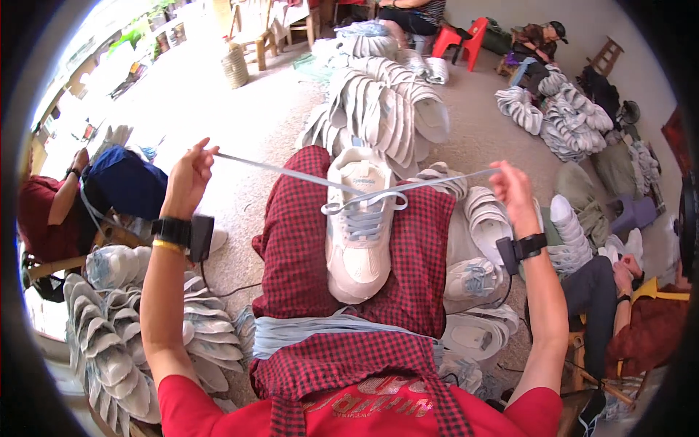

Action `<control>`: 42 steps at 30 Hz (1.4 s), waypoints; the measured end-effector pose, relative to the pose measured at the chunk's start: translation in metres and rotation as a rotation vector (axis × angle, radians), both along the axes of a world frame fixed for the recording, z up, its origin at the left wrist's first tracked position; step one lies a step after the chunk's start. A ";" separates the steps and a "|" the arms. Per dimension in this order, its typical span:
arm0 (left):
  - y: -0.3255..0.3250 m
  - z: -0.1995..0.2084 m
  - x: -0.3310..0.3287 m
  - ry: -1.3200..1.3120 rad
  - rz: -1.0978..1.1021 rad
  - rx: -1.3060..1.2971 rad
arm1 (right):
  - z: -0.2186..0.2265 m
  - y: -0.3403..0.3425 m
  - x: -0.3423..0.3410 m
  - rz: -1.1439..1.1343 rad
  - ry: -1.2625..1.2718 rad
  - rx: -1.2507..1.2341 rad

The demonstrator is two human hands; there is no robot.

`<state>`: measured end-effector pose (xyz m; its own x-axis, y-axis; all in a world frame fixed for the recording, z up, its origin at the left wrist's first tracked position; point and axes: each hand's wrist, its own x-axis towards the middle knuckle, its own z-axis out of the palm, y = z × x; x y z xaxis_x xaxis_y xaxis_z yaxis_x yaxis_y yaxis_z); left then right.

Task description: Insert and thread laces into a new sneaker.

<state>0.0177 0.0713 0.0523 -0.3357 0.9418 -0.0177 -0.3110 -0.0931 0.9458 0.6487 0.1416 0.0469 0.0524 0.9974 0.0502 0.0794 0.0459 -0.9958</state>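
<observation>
A white sneaker [360, 255] rests on my lap over a red-and-black checked apron [291, 233], its toe pointing toward me. A light blue shoelace [291, 173] is threaded through its front eyelets, and its two ends stretch taut out to the sides, crossing over the tongue. Small lace loops bulge at both sides of the upper eyelets. Pinched in the fingers of my left hand [191, 175] is one lace end, raised to the left. My right hand [513, 189] grips the other end, raised to the right. Across my waist lies a bundle of light blue laces [320, 333].
Nested stacks of white shoes [109, 342] stand at my left, more shoes [480, 328] at my right, and a long pile [378, 109] ahead. Other people sit working on both sides and at the back. A red chair [466, 42] and a wooden stool [251, 36] stand farther off.
</observation>
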 end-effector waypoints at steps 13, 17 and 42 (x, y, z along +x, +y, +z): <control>-0.045 0.031 0.185 1.185 -0.517 0.436 | 0.026 -0.062 -0.138 0.545 -0.560 0.422; -0.029 0.029 0.186 1.212 -0.581 0.530 | 0.033 -0.063 -0.138 0.633 -0.561 0.363; -0.029 0.031 0.198 1.349 -0.549 0.507 | 0.004 -0.026 -0.141 0.522 -0.480 0.324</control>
